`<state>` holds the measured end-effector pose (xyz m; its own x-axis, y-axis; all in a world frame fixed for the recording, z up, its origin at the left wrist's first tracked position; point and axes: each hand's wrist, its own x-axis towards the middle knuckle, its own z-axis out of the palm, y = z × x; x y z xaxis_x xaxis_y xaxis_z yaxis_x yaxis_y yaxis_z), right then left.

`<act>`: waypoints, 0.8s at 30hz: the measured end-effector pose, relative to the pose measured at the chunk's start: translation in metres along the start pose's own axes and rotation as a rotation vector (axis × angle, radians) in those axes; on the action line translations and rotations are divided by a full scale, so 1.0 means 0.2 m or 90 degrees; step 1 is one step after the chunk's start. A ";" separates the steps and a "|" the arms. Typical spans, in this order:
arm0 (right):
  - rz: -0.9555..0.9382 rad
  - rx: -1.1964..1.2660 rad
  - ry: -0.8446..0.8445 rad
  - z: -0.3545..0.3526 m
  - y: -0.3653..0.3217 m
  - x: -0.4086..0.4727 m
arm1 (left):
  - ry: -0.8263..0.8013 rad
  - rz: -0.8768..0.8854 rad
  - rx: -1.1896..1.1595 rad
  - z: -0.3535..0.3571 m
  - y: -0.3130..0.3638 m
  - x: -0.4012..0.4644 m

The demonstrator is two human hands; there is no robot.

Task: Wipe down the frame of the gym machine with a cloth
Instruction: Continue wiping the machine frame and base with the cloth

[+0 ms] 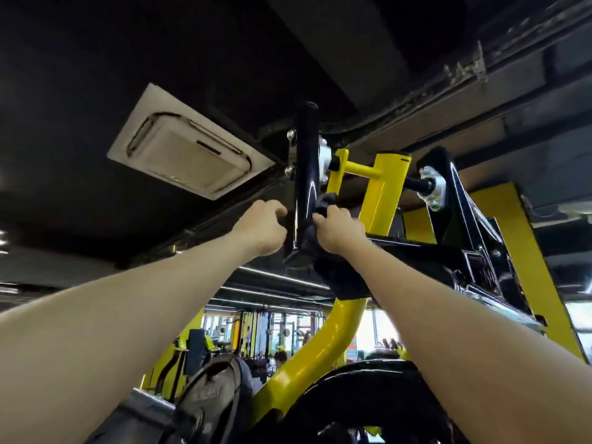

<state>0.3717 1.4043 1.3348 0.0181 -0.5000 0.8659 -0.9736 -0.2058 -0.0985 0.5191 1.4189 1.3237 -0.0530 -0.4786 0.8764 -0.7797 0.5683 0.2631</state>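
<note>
- Head view looks steeply upward: you have both arms raised to a black upright bar (306, 174) of the gym machine's frame, which rises toward the dark ceiling.
- Take that black upright bar as your landmark. Its long axis runs nearly vertical, leaning slightly, from a lower end near your wrists up to a bolted bracket with a silver bearing.
- Your left hand (261, 225) sits just left of the bar, fingers curled, pinching what looks like one end of the dark cloth (323, 206).
- Your right hand (339, 230) sits just right of the bar, fingers clenched on the bunched cloth; a loose fold of the cloth hangs below that wrist.
- My reading is that the cloth passes behind or around the bar between your two hands; the part at the bar itself is too dark to make out.
- Both hands are about level, and neither is clearly nearer to the bar than the other.
- Since the bar runs up and down, the unwiped length lies above your hands, so the coming stroke likely goes along that axis, toward the bracket.
- Right of the bar stand the yellow frame post (384, 190) and a second black upright (455, 200), still to be reached.
</note>
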 end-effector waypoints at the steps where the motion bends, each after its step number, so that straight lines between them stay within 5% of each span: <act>1: 0.002 -0.004 -0.025 -0.02 0.01 0.05 | -0.006 0.001 -0.001 0.02 -0.02 0.00; 5: 0.002 -0.056 -0.047 -0.01 0.02 0.11 | -0.017 0.038 -0.033 0.09 -0.08 -0.01; 10: -0.061 -0.070 0.173 0.17 0.03 -0.10 | 0.025 0.056 -0.122 0.16 -0.08 -0.01; 16: 0.064 0.051 -0.043 -0.04 -0.01 0.17 | 0.079 0.058 -0.154 0.22 -0.09 0.00; 19: 0.055 0.065 -0.056 -0.06 -0.02 0.18 | 0.089 0.068 -0.158 0.24 -0.11 0.00; 24: -0.048 -0.099 0.168 0.08 0.00 -0.11 | 0.126 0.076 -0.168 0.29 -0.14 0.02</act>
<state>0.3745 1.4022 1.3075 0.0518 -0.2479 0.9674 -0.9953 -0.0920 0.0297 0.5038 1.3622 1.2961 0.0075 -0.2743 0.9616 -0.5858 0.7781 0.2265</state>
